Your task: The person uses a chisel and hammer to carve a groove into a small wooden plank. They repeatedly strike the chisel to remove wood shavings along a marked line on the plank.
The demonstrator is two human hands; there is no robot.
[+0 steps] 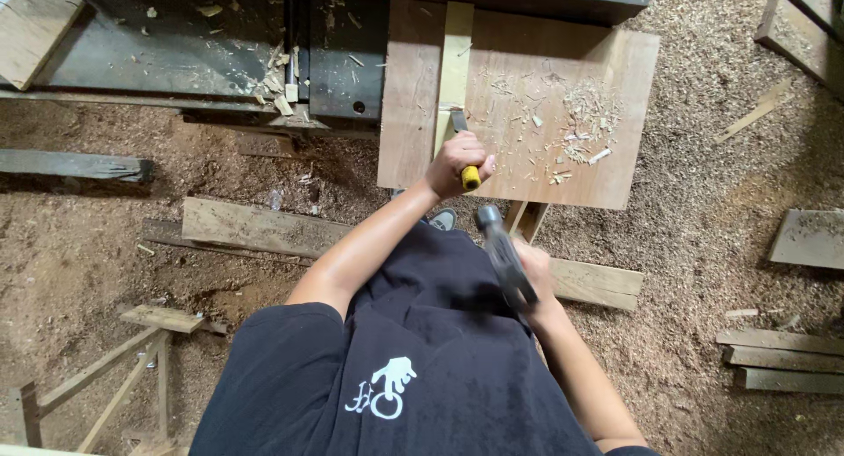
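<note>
My left hand (457, 161) grips a chisel with a yellow handle (470, 176); its blade (459, 120) rests against a pale narrow strip of wood (454, 65) lying on a brown board (563, 113). In my right hand (533, 267) is a hammer (503, 249), its dark head held just below and right of the chisel's handle end, not touching it. Wood chips (585, 126) lie scattered on the board to the right of the strip.
A dark metal machine bed (202, 43) with shavings stands at the upper left. Planks (255, 227) and offcuts (782, 359) lie on the sawdust-covered floor. A wooden trestle frame (114, 377) stands at the lower left.
</note>
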